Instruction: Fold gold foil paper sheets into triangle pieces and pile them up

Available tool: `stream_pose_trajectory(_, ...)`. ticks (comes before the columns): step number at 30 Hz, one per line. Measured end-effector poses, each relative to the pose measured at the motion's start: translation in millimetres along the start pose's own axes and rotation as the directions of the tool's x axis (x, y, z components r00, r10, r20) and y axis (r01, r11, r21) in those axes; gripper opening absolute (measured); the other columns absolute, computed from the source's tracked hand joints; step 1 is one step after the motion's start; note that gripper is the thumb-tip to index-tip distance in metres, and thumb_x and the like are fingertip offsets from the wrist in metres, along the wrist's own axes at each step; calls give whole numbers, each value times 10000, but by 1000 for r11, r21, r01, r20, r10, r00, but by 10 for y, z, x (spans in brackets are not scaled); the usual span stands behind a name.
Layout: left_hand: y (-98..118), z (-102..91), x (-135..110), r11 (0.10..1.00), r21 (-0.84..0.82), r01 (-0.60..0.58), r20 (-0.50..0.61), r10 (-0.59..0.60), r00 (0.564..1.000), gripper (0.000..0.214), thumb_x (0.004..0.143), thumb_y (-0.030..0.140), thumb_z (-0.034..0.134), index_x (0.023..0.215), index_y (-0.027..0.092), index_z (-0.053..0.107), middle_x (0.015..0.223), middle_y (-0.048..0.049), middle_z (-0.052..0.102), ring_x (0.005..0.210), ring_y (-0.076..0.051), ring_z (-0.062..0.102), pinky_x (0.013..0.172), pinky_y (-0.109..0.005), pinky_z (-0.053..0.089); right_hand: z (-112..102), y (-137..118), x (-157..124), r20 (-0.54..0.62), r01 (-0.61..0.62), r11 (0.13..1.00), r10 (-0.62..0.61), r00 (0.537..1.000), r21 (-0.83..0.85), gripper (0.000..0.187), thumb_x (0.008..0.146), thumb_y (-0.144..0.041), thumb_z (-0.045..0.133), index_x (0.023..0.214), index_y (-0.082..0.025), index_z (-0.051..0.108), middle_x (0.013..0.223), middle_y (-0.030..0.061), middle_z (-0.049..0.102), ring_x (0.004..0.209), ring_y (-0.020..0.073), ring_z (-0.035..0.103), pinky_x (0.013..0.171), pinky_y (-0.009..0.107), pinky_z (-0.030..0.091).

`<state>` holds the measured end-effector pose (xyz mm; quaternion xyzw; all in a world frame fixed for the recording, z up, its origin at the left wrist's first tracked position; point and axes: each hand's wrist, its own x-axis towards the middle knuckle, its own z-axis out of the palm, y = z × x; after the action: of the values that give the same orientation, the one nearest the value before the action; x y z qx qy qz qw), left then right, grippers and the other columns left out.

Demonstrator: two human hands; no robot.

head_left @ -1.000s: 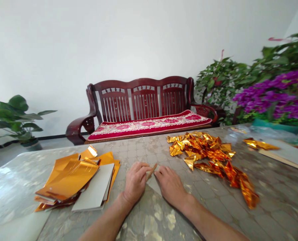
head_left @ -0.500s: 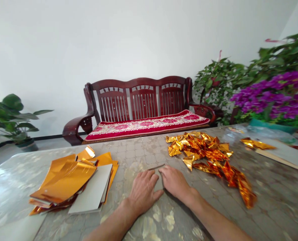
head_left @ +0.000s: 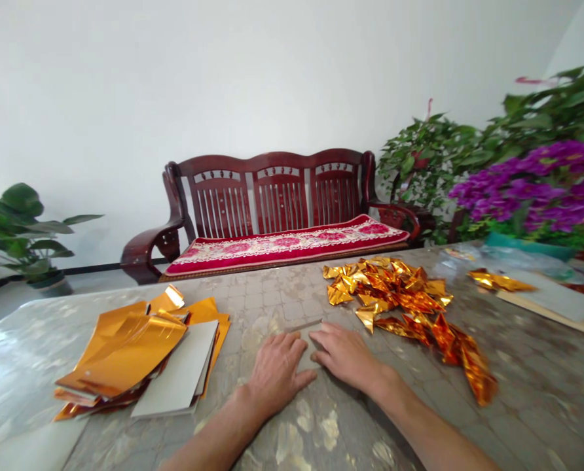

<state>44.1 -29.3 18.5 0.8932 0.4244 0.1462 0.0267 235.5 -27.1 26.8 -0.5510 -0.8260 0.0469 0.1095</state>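
Observation:
A small piece of paper [head_left: 308, 356], its pale grey side up, lies on the table between my hands, which cover much of it. My left hand [head_left: 278, 367] rests flat over its left part, thumb spread toward the middle. On the right part, the fingertips of my right hand [head_left: 345, 354] press down, with the thumb apart from the index finger. A stack of gold foil paper sheets [head_left: 129, 356] is left of my hands, some turned grey side up. Right of them sits a pile of folded gold foil pieces [head_left: 395, 291].
The patterned table [head_left: 272, 301] spreads under everything. At its right stand purple flowers [head_left: 532, 186] near clear plastic and a grey-topped board [head_left: 557, 301]. Behind the table is a wooden bench [head_left: 282, 196] with a red cushion [head_left: 287, 245]. A potted plant [head_left: 27, 229] stands left.
My right thumb has come out from beside the fingers and now shows over the paper. My left hand stays nearly in place. The view has shifted slightly.

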Motion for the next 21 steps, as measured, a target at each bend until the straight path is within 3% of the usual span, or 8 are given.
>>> stream_pose_trajectory(7,-6,-73,11,999,-41,16,62,-13,998,244,836,289,633,1073,250,594,1226,-30,631,1123,-232,584,970,-356,437,16,-17,20,-48,2,999,-4,999,-50,93,877,-284,606,895,-208,656,980,60,598,980,237,556,786,321,407)
stream_pose_trajectory(8,-14,-67,14,999,-47,23,69,-19,997,248,840,269,620,1087,252,594,1247,-30,625,1136,-228,582,978,-355,435,-3,26,13,-23,37,999,-38,999,-24,129,849,-317,645,931,-219,658,975,47,591,976,233,553,785,319,405)
stream_pose_trajectory(11,-29,-38,22,997,-53,55,72,-51,996,243,861,210,566,1098,250,598,1254,-35,630,1137,-216,588,985,-354,432,-64,153,-24,67,122,990,-126,990,68,474,715,-409,774,1138,-257,623,1050,29,573,997,231,543,795,312,403)
stream_pose_trajectory(12,-29,-33,24,997,-55,62,67,-58,996,235,867,202,553,1092,247,600,1250,-37,633,1133,-215,591,985,-354,430,-77,178,-36,69,129,989,-134,989,71,487,712,-406,776,1148,-259,618,1059,28,568,1002,230,539,799,311,400)
stream_pose_trajectory(17,-1,-73,22,996,-69,49,48,-46,998,228,848,319,610,1059,233,594,1141,-45,665,1076,-233,605,952,-349,437,-43,115,-58,-7,128,992,-128,992,-18,136,845,-278,644,972,-228,643,1004,36,568,980,209,526,792,306,376)
stream_pose_trajectory(21,6,-84,25,998,-36,57,47,-55,997,235,834,312,614,1053,233,580,1058,-38,673,1019,-233,615,902,-334,446,27,22,-26,-69,93,992,-99,993,-82,83,898,-208,562,924,-216,641,965,51,580,965,209,529,784,307,374)
